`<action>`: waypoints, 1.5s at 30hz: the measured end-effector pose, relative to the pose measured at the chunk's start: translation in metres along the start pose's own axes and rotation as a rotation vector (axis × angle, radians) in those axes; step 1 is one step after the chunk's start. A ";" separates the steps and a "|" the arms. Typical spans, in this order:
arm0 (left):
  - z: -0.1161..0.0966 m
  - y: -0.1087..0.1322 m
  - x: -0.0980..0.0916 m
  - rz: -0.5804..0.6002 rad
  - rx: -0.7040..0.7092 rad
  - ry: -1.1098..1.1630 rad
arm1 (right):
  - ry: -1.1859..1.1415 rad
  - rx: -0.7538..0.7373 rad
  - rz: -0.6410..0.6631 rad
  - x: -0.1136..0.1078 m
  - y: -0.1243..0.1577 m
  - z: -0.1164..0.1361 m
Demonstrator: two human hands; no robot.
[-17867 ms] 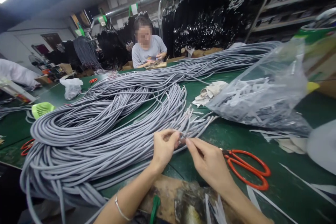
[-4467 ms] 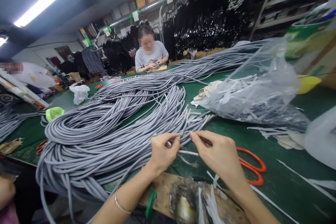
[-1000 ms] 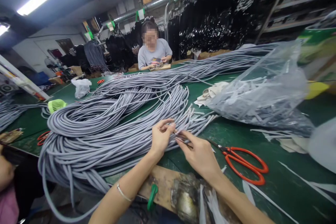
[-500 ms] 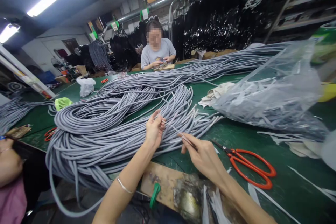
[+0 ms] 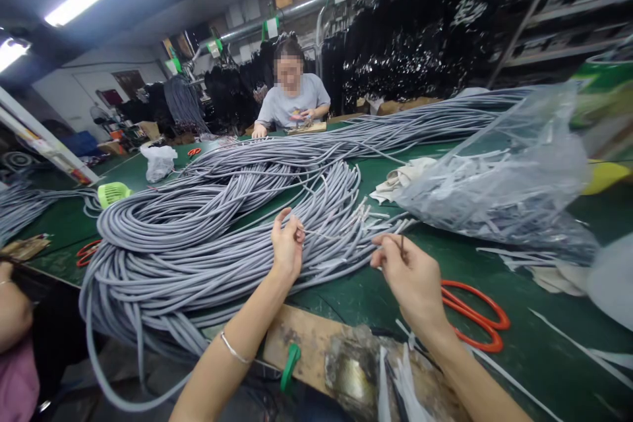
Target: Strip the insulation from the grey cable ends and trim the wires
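A big coil of grey cables [image 5: 208,237] lies across the green table [image 5: 524,356], its cut ends fanned out near the middle. My left hand [image 5: 287,247] pinches the end of one grey cable over the coil's edge. A thin strand [image 5: 331,235] runs rightwards from that pinch towards my right hand. To the right, my right hand [image 5: 408,273] is closed in a pinch on something thin that I cannot make out. Orange-handled scissors [image 5: 475,323] lie on the table just behind my right hand.
A clear plastic bag [image 5: 499,178] of cut strips sits at the right, with a cloth [image 5: 400,178] beside it. A worn board [image 5: 316,356] lies at the table's near edge. A person in a grey shirt [image 5: 291,102] works at the far side. Another person's arm [image 5: 12,310] shows at left.
My right hand has pulled away to the right and up, widening the gap between my hands. The left hand keeps its pinch at the cable end.
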State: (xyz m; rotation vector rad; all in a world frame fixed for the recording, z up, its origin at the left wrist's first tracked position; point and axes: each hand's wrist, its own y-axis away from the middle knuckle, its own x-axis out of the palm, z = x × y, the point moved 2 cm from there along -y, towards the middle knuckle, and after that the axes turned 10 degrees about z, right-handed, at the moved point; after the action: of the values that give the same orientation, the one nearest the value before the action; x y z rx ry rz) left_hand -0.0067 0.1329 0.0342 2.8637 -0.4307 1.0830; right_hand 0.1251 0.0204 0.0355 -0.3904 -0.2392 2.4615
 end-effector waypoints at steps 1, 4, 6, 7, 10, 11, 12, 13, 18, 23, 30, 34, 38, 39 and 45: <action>0.000 0.000 0.000 0.002 0.004 -0.007 | 0.029 -0.024 -0.007 0.000 0.002 0.003; 0.002 0.002 0.001 0.013 0.010 -0.027 | 0.163 -0.137 0.035 0.007 0.008 0.007; 0.004 0.003 0.002 0.030 0.004 -0.039 | 0.260 -0.206 0.146 0.015 0.009 0.005; 0.005 0.004 0.003 0.045 -0.003 -0.046 | 0.309 -0.234 0.217 0.019 0.008 0.002; 0.007 0.008 0.008 0.107 -0.035 -0.067 | 0.423 -0.293 0.356 0.029 0.005 -0.006; 0.008 0.009 0.009 0.130 -0.042 -0.078 | 0.441 -0.302 0.372 0.031 0.004 -0.007; 0.008 0.010 0.010 0.156 -0.034 -0.104 | 0.448 -0.308 0.377 0.031 0.003 -0.008; 0.007 0.012 0.011 0.186 -0.010 -0.150 | 0.451 -0.309 0.377 0.032 0.003 -0.009; 0.001 0.017 0.014 0.327 0.203 -0.469 | 0.470 -0.308 0.367 0.029 0.003 -0.006; -0.003 0.019 0.015 0.347 0.271 -0.557 | 0.474 -0.292 0.362 0.028 0.003 -0.004; 0.000 0.018 0.015 0.249 0.284 -0.549 | 0.463 -0.267 0.373 0.027 0.003 0.000; -0.012 0.003 0.001 0.061 0.360 -0.504 | 0.446 -0.234 0.379 0.025 0.004 -0.002; -0.038 -0.016 -0.008 -0.050 0.407 -0.501 | 0.433 -0.213 0.362 0.026 0.005 -0.005; -0.044 -0.015 -0.006 -0.033 0.397 -0.515 | 0.431 -0.213 0.354 0.026 0.004 -0.006; -0.055 0.081 0.029 0.391 0.352 -0.761 | 0.376 -0.272 0.367 0.025 0.007 -0.008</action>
State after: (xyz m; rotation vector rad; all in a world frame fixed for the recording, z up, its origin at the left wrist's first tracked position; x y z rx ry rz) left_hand -0.0438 0.0563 0.0901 3.5281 -0.9397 0.0060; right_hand 0.1052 0.0312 0.0204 -1.0849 -0.3698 2.6474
